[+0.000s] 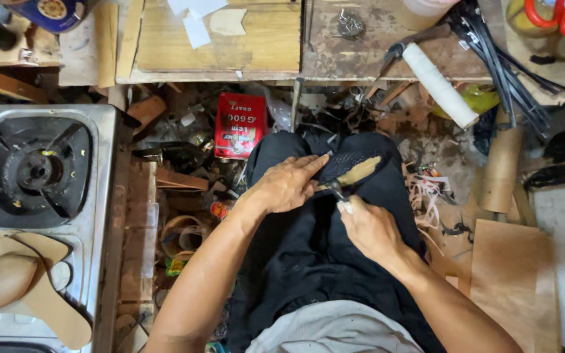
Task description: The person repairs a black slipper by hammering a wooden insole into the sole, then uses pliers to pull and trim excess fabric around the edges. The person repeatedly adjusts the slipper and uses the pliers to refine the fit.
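A black shoe sole [354,168] with a tan inner patch lies across my lap on black trousers. My left hand [287,184] presses flat on its near end, fingers stretched toward the sole. My right hand [369,227] is closed around a small tool with a metal tip [335,190] that touches the sole's edge. Which kind of tool it is I cannot tell.
A steel gas stove [37,171] stands at the left, tan cut-out soles [40,287] lying at its front. A red tin [240,124] sits on the cluttered floor ahead. A wooden bench [230,46] carries a white roll [439,85], black strips [498,59] and paper scraps. Cardboard tubes [499,170] and a leather sheet [511,281] lie at the right.
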